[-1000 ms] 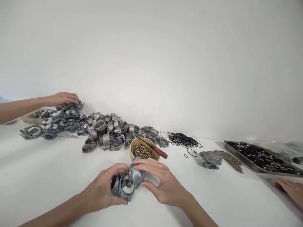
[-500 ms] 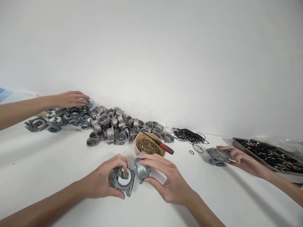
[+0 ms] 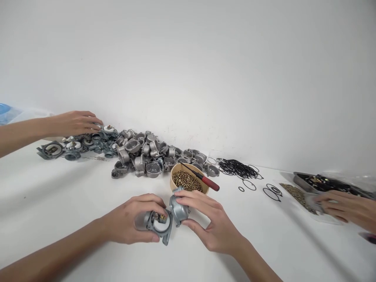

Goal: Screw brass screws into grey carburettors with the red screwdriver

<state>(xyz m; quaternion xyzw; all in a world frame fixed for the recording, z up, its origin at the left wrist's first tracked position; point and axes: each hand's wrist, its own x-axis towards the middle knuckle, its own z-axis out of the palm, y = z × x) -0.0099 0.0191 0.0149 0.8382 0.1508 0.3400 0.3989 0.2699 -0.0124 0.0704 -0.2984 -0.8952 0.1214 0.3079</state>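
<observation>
My left hand [image 3: 133,221] grips a grey carburetor body [image 3: 167,234] by its side, its white ring-shaped float and brass parts facing right. In my right hand [image 3: 207,223] is a silver float bowl [image 3: 179,211], held between the thumb and fingers. The bowl is tilted with its rim toward the carburetor body; the two are very close, and whether they touch I cannot tell. Just behind the bowl stands a round tan tub [image 3: 174,178] full of brass screws [image 3: 186,181]. A red-handled screwdriver [image 3: 210,183] lies across the tub's rim.
Beyond the tub is a heap of float bowls [image 3: 141,150]; carburetor bodies [image 3: 73,147] lie left of it, under another person's hand [image 3: 75,123]. Black rubber rings [image 3: 239,168] lie to the right. Another hand [image 3: 346,207] is near small brass pieces [image 3: 295,196] and a dark tray [image 3: 301,182].
The float bowl and carburetor body stay close together in my hands, with slight shifts. The other person's hand at right has moved right with its carburetor, now blurred, uncovering rings and brass pieces.
</observation>
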